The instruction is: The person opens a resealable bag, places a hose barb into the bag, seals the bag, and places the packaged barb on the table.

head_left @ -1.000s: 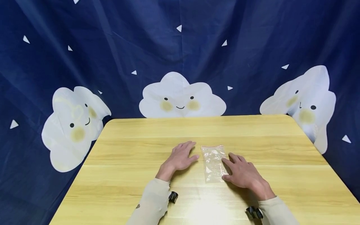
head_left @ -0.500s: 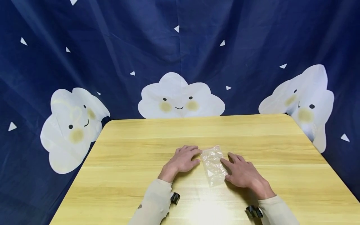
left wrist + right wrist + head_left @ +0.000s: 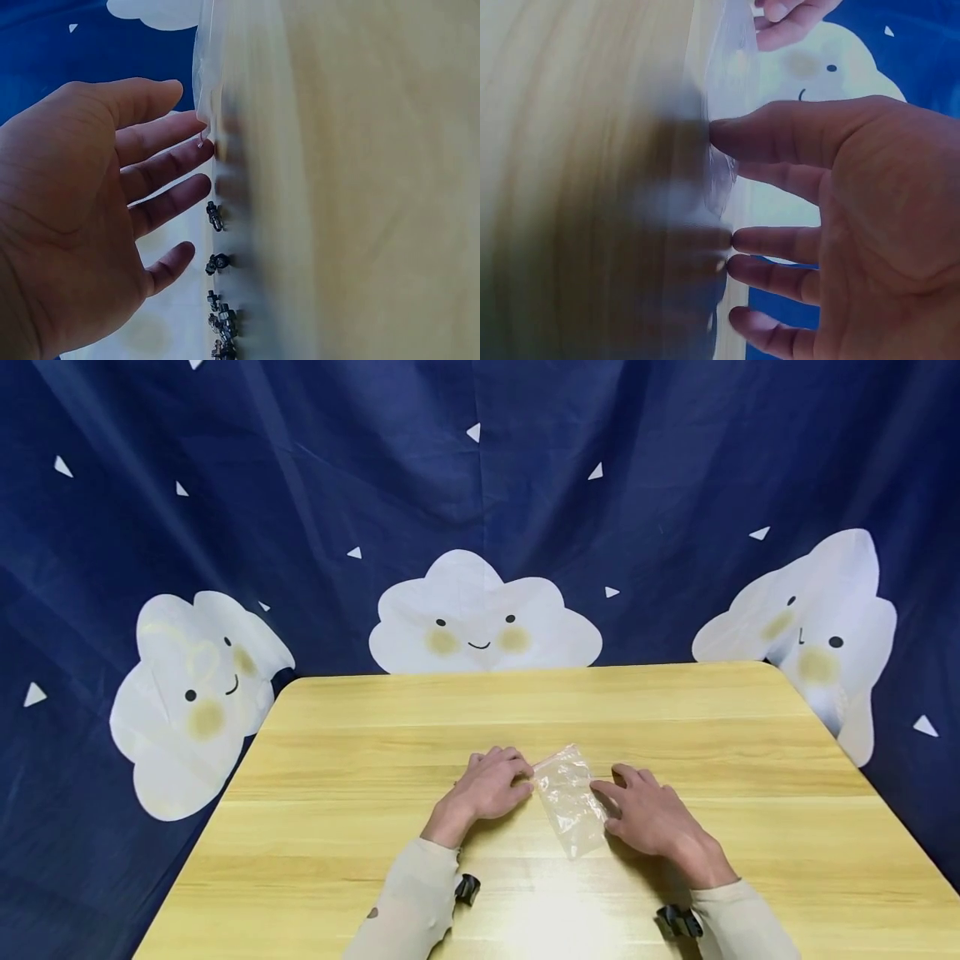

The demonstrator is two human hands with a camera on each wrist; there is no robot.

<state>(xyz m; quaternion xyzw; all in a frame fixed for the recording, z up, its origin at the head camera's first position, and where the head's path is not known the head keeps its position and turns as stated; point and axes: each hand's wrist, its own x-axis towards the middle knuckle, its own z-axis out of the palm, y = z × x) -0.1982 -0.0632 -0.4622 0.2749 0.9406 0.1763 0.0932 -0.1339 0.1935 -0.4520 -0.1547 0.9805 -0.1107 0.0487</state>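
Note:
A clear zip-lock bag (image 3: 572,806) lies tilted on the wooden table between the two hands, its pinkish zip edge at the far end. My left hand (image 3: 489,785) is palm down at the bag's upper left corner; in the left wrist view its fingertips touch that corner, the thumb apart. My right hand (image 3: 651,814) is at the bag's right edge, index finger and thumb touching it. In the right wrist view the other fingers (image 3: 776,244) stretch out to the tabletop. Several small dark metallic pieces (image 3: 217,262), kind unclear, sit beyond the left fingers, mostly hidden in the head view.
The light wooden table (image 3: 315,843) has rounded far corners. Behind it hangs a dark blue curtain (image 3: 330,468) with smiling white clouds and small triangles. Black straps (image 3: 678,922) show at both wrists, beside pale sleeves. A bright glare lies on the near tabletop.
My left hand has come right to the bag's upper left corner. The bag has turned anticlockwise, its near end swinging right. My right hand has shifted only slightly.

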